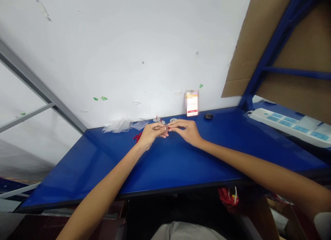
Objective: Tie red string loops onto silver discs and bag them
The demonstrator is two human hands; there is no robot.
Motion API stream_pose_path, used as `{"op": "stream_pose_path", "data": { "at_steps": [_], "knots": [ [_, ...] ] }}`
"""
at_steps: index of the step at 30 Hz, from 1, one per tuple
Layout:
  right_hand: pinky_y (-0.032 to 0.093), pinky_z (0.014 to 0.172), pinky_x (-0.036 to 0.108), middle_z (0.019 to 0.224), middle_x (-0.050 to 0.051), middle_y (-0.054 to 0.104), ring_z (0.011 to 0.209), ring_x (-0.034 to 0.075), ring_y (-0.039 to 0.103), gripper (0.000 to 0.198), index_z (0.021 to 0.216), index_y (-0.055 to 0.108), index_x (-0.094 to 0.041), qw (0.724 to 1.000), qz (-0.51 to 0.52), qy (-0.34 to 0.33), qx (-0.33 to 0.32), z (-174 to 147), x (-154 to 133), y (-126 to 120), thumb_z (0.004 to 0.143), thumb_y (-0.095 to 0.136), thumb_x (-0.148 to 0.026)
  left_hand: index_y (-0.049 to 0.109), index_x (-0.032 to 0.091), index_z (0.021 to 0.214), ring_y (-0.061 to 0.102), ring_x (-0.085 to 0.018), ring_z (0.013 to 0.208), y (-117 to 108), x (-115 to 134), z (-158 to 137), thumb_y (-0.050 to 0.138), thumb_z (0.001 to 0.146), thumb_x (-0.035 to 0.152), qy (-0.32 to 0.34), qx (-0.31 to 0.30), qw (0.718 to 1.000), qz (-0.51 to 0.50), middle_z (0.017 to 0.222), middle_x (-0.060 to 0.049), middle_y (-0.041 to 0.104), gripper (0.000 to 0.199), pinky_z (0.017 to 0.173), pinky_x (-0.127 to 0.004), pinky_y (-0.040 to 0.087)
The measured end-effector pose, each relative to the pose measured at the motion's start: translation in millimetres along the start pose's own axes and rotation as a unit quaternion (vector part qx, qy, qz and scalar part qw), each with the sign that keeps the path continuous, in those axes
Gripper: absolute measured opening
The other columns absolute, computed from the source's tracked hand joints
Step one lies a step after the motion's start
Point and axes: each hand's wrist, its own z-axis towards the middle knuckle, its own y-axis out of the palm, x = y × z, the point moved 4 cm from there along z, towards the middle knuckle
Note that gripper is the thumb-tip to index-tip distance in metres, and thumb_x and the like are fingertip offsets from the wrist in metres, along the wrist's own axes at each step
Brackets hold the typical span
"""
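My left hand (153, 134) and my right hand (189, 130) meet above the blue table, fingertips almost touching. Between the left fingers is a small greyish disc (167, 127), mostly covered by them. The right thumb and fingers pinch a bit of red cord (169, 128) at the disc's edge. Beside my left hand lies a bunch of red cords (137, 138), partly hidden by it. Just behind the hands are a round grey disc with a red loop (156, 119) and another pale disc (173, 120).
Clear plastic bags (118, 126) lie at the table's back left. A lit phone (192, 105) leans on the white wall, near a small black object (208, 116). A white power strip (292, 124) stands at the right, by a blue metal frame (269, 50).
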Motion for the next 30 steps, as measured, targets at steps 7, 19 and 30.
{"op": "stream_pose_path", "data": {
  "at_steps": [7, 19, 30],
  "knots": [
    [0.066, 0.084, 0.036, 0.112, 0.006, 0.079, 0.094, 0.021, 0.077, 0.013, 0.109, 0.08, -0.026, 0.994, -0.017, 0.005, -0.104, 7, 1, -4, 0.102, 0.07, -0.028, 0.075, 0.016, 0.104, 0.075, -0.02, 0.082, -4, 0, 3, 0.085, 0.088, 0.055, 0.012, -0.038, 0.998, 0.049, 0.096, -0.009, 0.078, 0.044, 0.075, -0.033, 0.062],
    [0.055, 0.081, 0.033, 0.114, 0.006, 0.067, 0.09, 0.018, 0.067, 0.006, 0.105, 0.069, -0.024, 0.972, -0.102, -0.01, -0.213, 9, 2, -1, 0.104, 0.063, -0.024, 0.077, 0.023, 0.087, 0.066, -0.023, 0.097, 15, 14, -5, 0.072, 0.099, 0.036, 0.212, -0.033, 0.898, 0.385, 0.1, -0.005, 0.074, 0.018, 0.093, -0.038, 0.053],
    [0.055, 0.081, 0.032, 0.122, 0.006, 0.07, 0.085, 0.017, 0.071, 0.019, 0.118, 0.069, -0.025, 0.957, -0.219, 0.021, -0.189, 4, 27, -2, 0.105, 0.056, -0.021, 0.084, 0.02, 0.104, 0.069, -0.03, 0.099, -27, -12, 40, 0.072, 0.095, 0.027, 0.12, 0.083, 0.844, 0.516, 0.102, -0.01, 0.081, 0.017, 0.097, -0.042, 0.05]
  ]
}}
